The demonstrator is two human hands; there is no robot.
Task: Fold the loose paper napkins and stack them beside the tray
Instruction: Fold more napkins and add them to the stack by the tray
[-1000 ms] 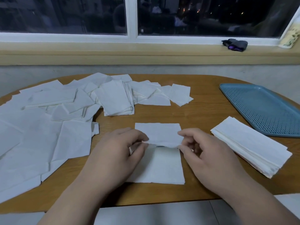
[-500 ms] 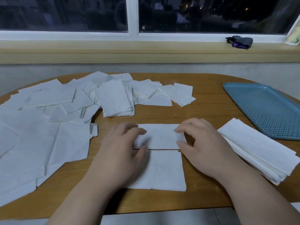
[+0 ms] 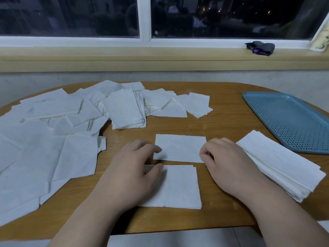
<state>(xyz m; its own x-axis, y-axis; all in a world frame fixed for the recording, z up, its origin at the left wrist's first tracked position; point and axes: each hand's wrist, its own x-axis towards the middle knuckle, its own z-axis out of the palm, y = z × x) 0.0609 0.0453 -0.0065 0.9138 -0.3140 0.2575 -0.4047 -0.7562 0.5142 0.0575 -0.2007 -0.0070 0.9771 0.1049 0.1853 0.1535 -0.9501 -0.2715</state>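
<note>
Fingers (image 3: 154, 148) of the left hand (image 3: 131, 173) lie loosely curved and a little apart. The index tip touches the left end of the folded napkin (image 3: 179, 147), and the thumb rests on the square napkins (image 3: 179, 188) just in front of it. The right hand (image 3: 229, 166) sits at the other end, knuckles up and fingers curled in toward the paper's right edge. Whether they pinch that edge or only lie against it, I cannot tell.

A second ago both hands held the near edge of this napkin raised, carrying it over. Half a second ago they pressed it down. Now it lies flat on the surface (image 3: 222, 125) as a narrow rectangle, and the hands have slid out to its two ends. I judge the fold finished, so this piece seems ready to go onto the stack (image 3: 277, 163), which lies just right of the right hand and beside the blue tray (image 3: 292, 122). Many loose napkins (image 3: 44, 139) are spread over the left and far side, so much of the task remains.
</note>
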